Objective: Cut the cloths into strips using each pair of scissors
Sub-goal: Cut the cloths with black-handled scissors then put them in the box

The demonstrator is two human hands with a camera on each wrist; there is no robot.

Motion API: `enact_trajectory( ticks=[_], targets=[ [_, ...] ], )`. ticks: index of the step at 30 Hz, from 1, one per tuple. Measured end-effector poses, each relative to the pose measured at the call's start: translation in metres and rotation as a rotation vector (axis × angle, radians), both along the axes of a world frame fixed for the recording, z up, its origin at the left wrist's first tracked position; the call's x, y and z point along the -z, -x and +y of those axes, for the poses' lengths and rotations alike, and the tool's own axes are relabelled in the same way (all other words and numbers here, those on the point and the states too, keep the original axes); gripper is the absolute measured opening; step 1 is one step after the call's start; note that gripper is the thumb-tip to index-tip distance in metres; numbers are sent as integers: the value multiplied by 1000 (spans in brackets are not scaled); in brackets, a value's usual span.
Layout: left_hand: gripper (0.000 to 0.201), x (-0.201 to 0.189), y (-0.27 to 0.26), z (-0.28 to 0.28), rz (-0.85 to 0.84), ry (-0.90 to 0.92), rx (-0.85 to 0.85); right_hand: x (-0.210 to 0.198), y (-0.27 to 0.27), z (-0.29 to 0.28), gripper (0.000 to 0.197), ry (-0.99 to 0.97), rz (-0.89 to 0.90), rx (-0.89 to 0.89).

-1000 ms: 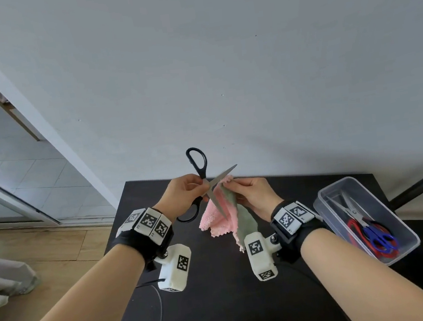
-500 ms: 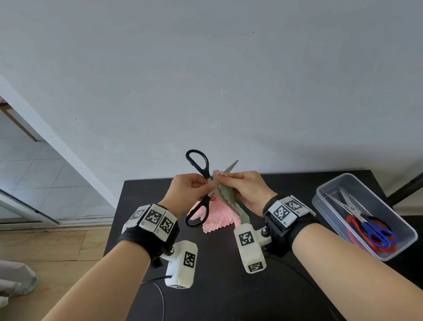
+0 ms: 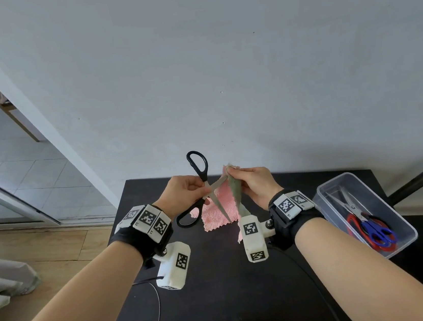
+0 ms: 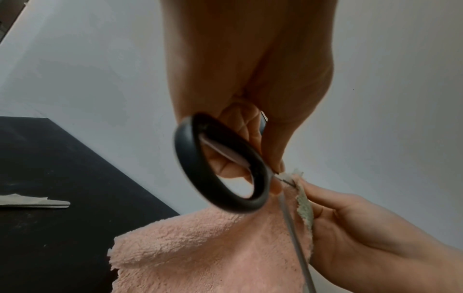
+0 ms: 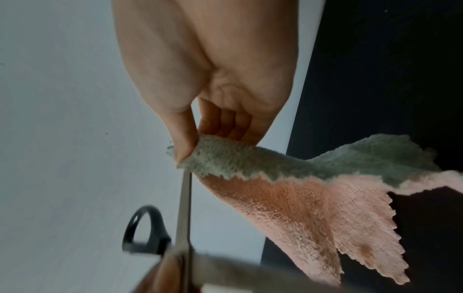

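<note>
- Above the black bench, two hands hold up a cloth and a pair of black scissors.
- Left hand: its fingers are curled round the black scissors near the middle, where the blades meet the handles. No finger looks to be in the handle rings.
- Right hand: thumb and fingers pinch the top corner of the cloth.
- Blades: they are spread wide open. One blade points up at the pinched corner, the other points down across the cloth.
- Step in hand: I think this is the start of a cut, or the end of one. The blades are at the top edge.
- Next move: I think the left hand needs its fingers in the rings so it can squeeze the blades shut. The right hand must pull the cloth tight and keep its thumb away from the blade.
- Cloth: it is fluffy, pink on one side and grey-green on the other, with zigzag edges. It hangs from the right hand, and its bottom edge is close to the bench.
- Box: a clear box sits at the right of the bench. Red scissors and blue scissors lie in it, not yet in the hands.
</note>
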State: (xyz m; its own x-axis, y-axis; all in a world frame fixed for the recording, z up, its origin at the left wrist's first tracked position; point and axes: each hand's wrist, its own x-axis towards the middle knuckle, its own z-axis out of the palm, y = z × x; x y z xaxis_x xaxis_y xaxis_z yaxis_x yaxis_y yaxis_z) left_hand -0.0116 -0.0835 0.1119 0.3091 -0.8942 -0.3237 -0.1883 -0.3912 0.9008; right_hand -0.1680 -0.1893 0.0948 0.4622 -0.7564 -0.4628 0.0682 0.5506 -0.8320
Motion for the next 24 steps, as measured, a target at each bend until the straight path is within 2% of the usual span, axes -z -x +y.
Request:
enact_trajectory(
  ticks=[3, 6, 9, 12, 15, 18, 21, 24],
  targets=[
    [4, 5, -8, 10, -33, -20, -4, -3, 15, -15, 23, -36, -37, 158],
    [6, 13, -16, 23, 0, -34, -55, -8, 29, -27, 18, 14, -57, 169],
    [12, 14, -18, 25, 102, -9, -99, -9, 29, -25, 16, 54, -43, 94],
    [8, 9, -15, 21, 156, 13, -128, -7, 27, -21, 21, 52, -27, 22],
    [12, 4, -13, 16, 143, 3, -147, -8, 29, -14, 16, 104, 15, -149],
    [13, 2, -9, 12, 198, 13, -135, -6, 23, -5, 21, 172, 84, -330],
    [12, 2, -4, 7, 232, 34, -124, -3, 12, 2, 27, 252, 171, -429],
    [11, 3, -1, 3, 183, 48, -154, -3, 4, 9, 23, 264, 183, -474]
  ],
)
